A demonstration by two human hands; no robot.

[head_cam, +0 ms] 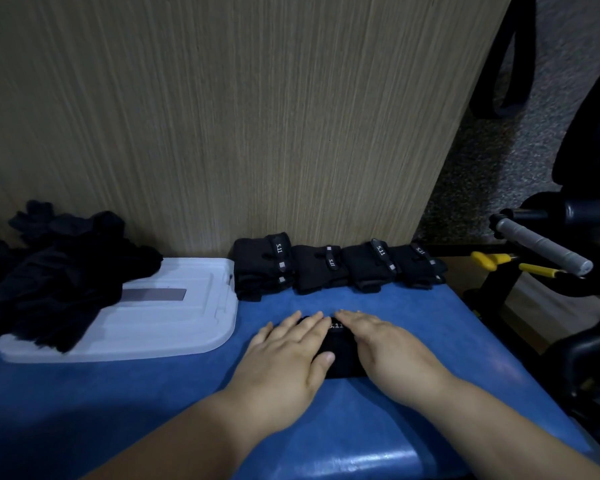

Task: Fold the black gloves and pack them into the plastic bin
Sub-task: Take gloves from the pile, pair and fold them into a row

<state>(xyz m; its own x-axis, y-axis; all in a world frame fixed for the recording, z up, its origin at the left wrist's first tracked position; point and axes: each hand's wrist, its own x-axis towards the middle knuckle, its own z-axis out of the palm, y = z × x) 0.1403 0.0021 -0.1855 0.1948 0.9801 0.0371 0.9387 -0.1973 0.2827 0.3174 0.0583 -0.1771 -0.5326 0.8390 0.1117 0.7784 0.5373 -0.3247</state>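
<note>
The glove (340, 353) being worked lies on the right half of the blue surface (136, 393), pressed flat beneath both hands. The left hand (284, 351) covers its left side and the right hand (385, 344) its right, fingers straight and nearly meeting over the white lettering, gripping nothing.

It looks soft, light and springy, so a fold will likely need holding down. The firmer cuff strap seems a better place to pinch than the limp fingers.

Behind it, a row of folded gloves (326, 268) sits against the wooden panel (222, 133), each touching the next. To the left a loose pile of gloves (59, 271) lies partly on a white plastic lid (174, 320) — the bin itself I cannot see.

Open surface lies in front of and to the left of the hands. The right edge is near, with dark gear and a grey-wrapped bar (544, 247) just beyond it.
</note>
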